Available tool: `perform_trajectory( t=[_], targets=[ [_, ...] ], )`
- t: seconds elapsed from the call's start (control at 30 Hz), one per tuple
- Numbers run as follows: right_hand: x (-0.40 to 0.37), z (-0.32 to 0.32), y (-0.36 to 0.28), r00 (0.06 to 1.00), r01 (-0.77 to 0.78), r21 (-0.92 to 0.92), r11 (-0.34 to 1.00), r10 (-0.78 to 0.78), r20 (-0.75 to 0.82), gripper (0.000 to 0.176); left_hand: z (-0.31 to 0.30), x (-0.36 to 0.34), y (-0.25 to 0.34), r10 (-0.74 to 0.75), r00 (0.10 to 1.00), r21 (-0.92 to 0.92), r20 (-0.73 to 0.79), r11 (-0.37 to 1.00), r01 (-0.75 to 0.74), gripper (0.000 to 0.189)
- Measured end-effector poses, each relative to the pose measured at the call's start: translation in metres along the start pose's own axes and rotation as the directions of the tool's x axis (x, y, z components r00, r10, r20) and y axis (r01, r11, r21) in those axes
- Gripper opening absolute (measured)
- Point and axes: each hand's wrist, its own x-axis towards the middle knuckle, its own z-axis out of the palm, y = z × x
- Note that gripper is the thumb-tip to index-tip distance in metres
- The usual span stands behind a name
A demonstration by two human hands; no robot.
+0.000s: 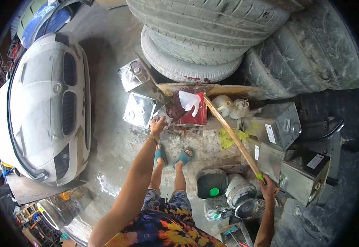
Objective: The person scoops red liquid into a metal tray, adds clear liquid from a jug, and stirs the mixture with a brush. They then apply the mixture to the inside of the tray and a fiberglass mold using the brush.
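My left hand is closed on the near corner of a dark, boxy metal tin with reddish-brown stains. Against the tin's far side is a white cut plastic jug with a handle and a red neck. The jug lies over a red panel at the foot of the tyres. Away to the right, my right hand grips the green-tipped end of a long wooden stick. The stick's far end meets the jug's red neck. Whether the two are joined I cannot tell.
Two square metal tins stand left of the work. Large dusty tyres are stacked beyond. A white car front fills the left side. Several metal cans, a yellow-green cloth and black-topped containers crowd the right.
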Motion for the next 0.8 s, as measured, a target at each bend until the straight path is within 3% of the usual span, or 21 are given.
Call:
perform_trajectory(
  t=[0.07, 0.13, 0.2, 0.23, 0.33, 0.4, 0.47, 0.53, 0.8],
  targets=[
    [-0.002, -0.002, 0.009, 0.990, -0.118, 0.124, 0.985, 0.108, 0.088, 0.020, -0.007, 0.000, -0.004, -0.008, 1.000, 0.013, -0.030, 1.000, 0.008, 0.032],
    [0.002, -0.006, -0.001, 0.958, -0.250, 0.265, 0.931, 0.198, 0.206, 0.018, -0.020, 0.003, -0.013, -0.046, 0.998, 0.071, 0.036, 0.997, 0.043, 0.026],
    [0.012, 0.007, 0.003, 0.934, -0.299, 0.292, 0.908, 0.217, 0.283, 0.018, -0.032, 0.001, -0.023, -0.042, 0.998, 0.050, 0.043, 0.998, 0.039, 0.026],
    [0.020, 0.017, 0.006, 0.921, -0.323, 0.304, 0.896, 0.224, 0.320, 0.018, -0.031, -0.004, -0.029, 0.005, 1.000, -0.051, -0.009, 0.999, -0.005, 0.028],
    [0.057, 0.068, 0.005, 0.909, -0.319, 0.282, 0.905, 0.208, 0.362, 0.019, -0.041, -0.010, -0.041, -0.056, 0.998, -0.116, -0.021, 0.992, 0.053, 0.027],
    [0.093, 0.113, -0.013, 0.930, -0.221, 0.041, 0.974, 0.197, 0.311, 0.021, -0.048, -0.014, -0.043, -0.105, 0.994, -0.076, -0.007, 0.992, 0.104, 0.039],
    [0.124, 0.150, -0.055, 0.977, -0.038, -0.241, 0.970, 0.087, 0.197, 0.022, -0.052, -0.015, -0.049, -0.158, 0.986, -0.060, -0.054, 0.986, 0.154, 0.045],
    [0.147, 0.176, -0.097, 0.966, -0.133, -0.407, 0.904, 0.209, 0.149, 0.023, -0.057, -0.019, -0.054, -0.175, 0.982, -0.089, -0.067, 0.982, 0.169, 0.049],
    [0.213, 0.237, -0.126, 0.931, -0.213, -0.498, 0.840, 0.329, 0.156, 0.029, -0.075, -0.044, -0.050, -0.172, 0.985, -0.162, 0.020, 0.972, 0.173, 0.027]
  ],
)
